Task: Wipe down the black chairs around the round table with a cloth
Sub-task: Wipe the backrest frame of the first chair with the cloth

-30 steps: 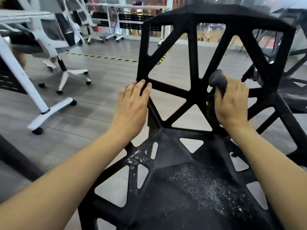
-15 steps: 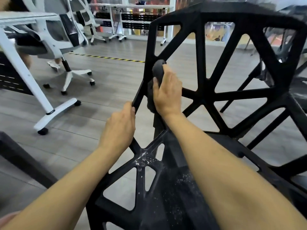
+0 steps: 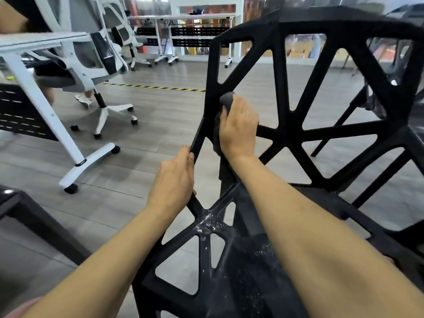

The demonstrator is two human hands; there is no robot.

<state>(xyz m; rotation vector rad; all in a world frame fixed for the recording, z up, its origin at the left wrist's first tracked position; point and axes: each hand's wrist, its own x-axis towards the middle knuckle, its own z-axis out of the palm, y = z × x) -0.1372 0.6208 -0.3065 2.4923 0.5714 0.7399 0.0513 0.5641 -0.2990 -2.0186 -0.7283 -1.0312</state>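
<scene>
A black chair (image 3: pixel 291 125) with an open lattice back and seat fills the middle and right of the head view. My right hand (image 3: pixel 238 127) presses a dark grey cloth (image 3: pixel 226 102) against the left upright strut of the backrest. My left hand (image 3: pixel 174 180) grips the chair's left edge strut just below, where back and seat meet. White dust specks lie on the seat (image 3: pixel 250 260) near the left joint.
A white office chair on castors (image 3: pixel 103 92) and a white desk leg (image 3: pixel 68 154) stand to the left on the grey wood floor. A dark table edge (image 3: pixel 27 212) is at lower left. Another black chair (image 3: pixel 378 92) sits behind at right. Yellow-black floor tape (image 3: pixel 156 87) runs across.
My right hand with the cloth moved from the backrest's centre to its left upright strut. My left hand slid down from the mid strut to the chair's lower left edge.
</scene>
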